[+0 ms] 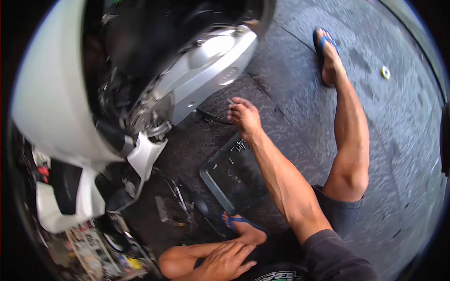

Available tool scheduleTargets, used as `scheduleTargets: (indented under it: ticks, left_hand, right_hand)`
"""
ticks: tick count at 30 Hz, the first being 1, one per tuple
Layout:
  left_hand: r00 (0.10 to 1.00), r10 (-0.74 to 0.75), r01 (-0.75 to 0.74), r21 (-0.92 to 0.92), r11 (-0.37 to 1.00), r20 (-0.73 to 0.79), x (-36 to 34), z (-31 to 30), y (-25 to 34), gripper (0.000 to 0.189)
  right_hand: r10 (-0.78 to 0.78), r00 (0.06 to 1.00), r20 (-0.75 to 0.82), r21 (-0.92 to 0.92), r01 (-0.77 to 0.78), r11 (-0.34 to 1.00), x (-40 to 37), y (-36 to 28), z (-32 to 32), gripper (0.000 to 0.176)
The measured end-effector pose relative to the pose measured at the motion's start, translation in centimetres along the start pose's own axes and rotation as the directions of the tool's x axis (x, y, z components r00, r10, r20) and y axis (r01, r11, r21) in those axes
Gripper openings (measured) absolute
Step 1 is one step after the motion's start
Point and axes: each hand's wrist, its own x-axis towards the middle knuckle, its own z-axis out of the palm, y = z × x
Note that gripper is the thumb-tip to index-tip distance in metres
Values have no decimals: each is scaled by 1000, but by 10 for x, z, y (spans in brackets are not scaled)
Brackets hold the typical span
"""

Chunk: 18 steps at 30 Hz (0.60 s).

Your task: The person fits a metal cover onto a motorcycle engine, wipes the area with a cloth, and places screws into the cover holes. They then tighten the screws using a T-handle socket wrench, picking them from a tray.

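Note:
My right hand (244, 118) reaches out over the dark floor, just beside the scooter's silver engine cover (211, 65). Its fingers are pinched on a small metal bolt (229, 100). Below that forearm lies a black tray (225, 185) with several screws (239, 146) at its far end. My left hand (226, 260) rests flat on my bent knee (174, 263) at the bottom, holding nothing, fingers apart.
A white scooter body panel (47, 98) fills the left. Loose tools (178, 201) lie on the floor by the tray. My feet wear blue sandals (326, 44) (241, 224). A small washer (385, 71) lies on the concrete at the right.

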Motion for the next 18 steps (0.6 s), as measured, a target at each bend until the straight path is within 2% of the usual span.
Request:
scheduleTargets:
  ticks: [1, 2, 4, 5, 6, 7, 8, 13, 17, 18]
  left_hand:
    - [999, 31, -31, 26, 999, -10, 6, 5, -2, 46]
    - [998, 25, -28, 62, 998, 56, 21, 3, -5, 46]
    - [971, -55, 75, -78, 994, 232, 55, -1, -8, 45]
    - [958, -68, 86, -52, 995, 280, 66, 0, -10, 45]
    - [935, -139, 171, -71, 983, 328, 77, 1, -13, 44]
    - [903, -213, 262, -84, 962, 372, 86, 3, -16, 43]
    - [884, -236, 280, -52, 959, 405, 94, 4, -18, 43]
    - [816, -303, 401, -104, 910, 492, 119, 13, -34, 38]
    - [832, -304, 397, -116, 910, 463, 125, 13, -42, 30]
    - [832, -312, 405, -117, 907, 458, 126, 12, -42, 30]
  right_hand:
    - [13, 1000, 0, -55, -13, 998, -2, 6, -3, 31]
    - [45, 999, 13, -5, -45, 999, -1, 13, -7, 30]
    - [94, 995, 38, 80, -96, 992, -2, 26, -8, 28]
    - [106, 993, 47, 111, -111, 988, -3, 27, -5, 26]
    - [132, 988, 75, 119, -140, 983, -2, 28, -2, 30]
    - [129, 990, 53, 179, -137, 974, -2, 31, 6, 27]
    - [137, 989, 64, 190, -147, 971, -1, 36, 12, 28]
    - [174, 981, 86, 139, -185, 973, 13, 57, 38, 31]
    - [155, 982, 109, 88, -165, 982, 19, 67, 49, 33]
    - [129, 989, 74, 79, -135, 988, 20, 73, 51, 31]
